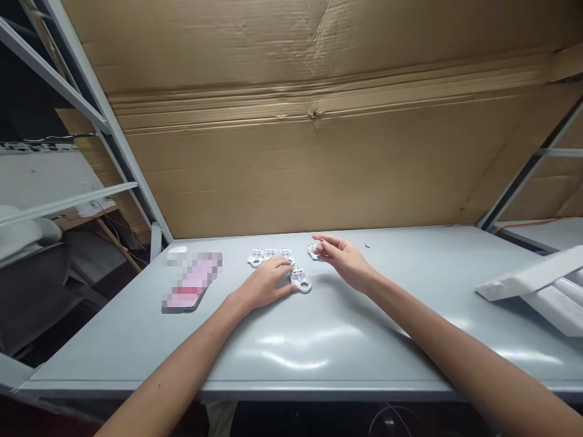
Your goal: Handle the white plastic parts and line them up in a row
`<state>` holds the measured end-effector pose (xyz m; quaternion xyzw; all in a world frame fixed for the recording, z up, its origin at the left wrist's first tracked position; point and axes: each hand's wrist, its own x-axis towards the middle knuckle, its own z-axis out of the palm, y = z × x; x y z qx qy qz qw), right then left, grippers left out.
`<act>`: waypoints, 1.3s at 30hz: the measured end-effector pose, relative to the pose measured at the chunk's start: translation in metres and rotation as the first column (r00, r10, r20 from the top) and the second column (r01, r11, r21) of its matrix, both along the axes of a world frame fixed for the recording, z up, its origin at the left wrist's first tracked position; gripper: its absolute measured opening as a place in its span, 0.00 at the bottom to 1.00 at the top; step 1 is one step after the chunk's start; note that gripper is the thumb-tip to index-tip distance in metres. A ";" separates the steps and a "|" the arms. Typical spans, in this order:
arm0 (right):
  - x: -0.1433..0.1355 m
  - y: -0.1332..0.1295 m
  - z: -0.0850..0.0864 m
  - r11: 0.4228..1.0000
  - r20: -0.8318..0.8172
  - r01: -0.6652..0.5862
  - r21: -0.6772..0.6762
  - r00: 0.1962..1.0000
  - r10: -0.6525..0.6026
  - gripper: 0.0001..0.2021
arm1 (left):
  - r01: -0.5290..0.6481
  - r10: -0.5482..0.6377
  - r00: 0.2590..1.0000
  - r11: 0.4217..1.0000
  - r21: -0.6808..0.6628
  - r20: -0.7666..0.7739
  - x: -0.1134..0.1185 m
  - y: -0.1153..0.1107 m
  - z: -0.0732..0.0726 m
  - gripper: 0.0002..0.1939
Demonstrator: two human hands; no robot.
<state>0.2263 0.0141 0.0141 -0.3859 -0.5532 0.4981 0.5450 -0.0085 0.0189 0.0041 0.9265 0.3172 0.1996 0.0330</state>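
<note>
On the grey table, my left hand (268, 283) touches the left side of a small white part (301, 281) that has a round hole, with thumb and fingers apart around its edge. Just behind that hand sit several similar white parts in a row, the leftmost one (255, 257) in full view and the right ones partly covered by my fingers. My right hand (344, 260) is raised slightly above the table, its thumb and fingertips close together around something small and red. Another white part (313, 251) lies behind its fingertips, partly hidden.
A pink pixelated object (194, 284) and a small white item (177, 254) lie at the left. White wrapped pieces (542, 282) rest at the right. Cardboard (291, 176) stands along the back edge. A small dark bit (367, 246) lies right of my right hand.
</note>
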 end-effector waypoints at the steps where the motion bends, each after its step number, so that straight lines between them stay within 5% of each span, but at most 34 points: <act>1: 0.002 0.002 -0.001 0.998 -0.056 -0.028 -0.062 0.998 0.024 0.14 | 0.001 -0.001 1.000 1.000 -0.002 0.004 0.000 0.000 0.000 0.16; 7: 0.009 0.007 -0.008 0.956 -0.150 -0.073 -0.285 0.988 0.030 0.11 | 0.002 -0.002 1.000 1.000 -0.003 0.015 0.000 0.000 0.000 0.16; 14: 0.000 -0.004 0.007 0.898 -0.221 -0.102 -0.427 0.975 0.006 0.17 | -0.005 0.005 1.000 1.000 -0.007 0.012 0.000 0.001 -0.002 0.17; 26: -0.006 -0.008 0.014 0.891 -0.271 -0.127 -0.437 0.963 0.004 0.06 | -0.002 0.002 1.000 1.000 0.015 0.013 -0.001 0.001 -0.003 0.19; 33: 0.004 -0.004 0.014 0.938 -0.152 0.004 -0.346 0.987 -0.060 0.08 | 0.072 -0.074 0.997 0.996 0.051 0.038 0.005 -0.010 0.005 0.18; 39: 0.029 0.013 0.014 0.931 0.041 0.259 -0.256 0.965 -0.257 0.10 | 0.211 -0.212 0.976 0.977 0.031 0.046 0.006 -0.018 0.012 0.12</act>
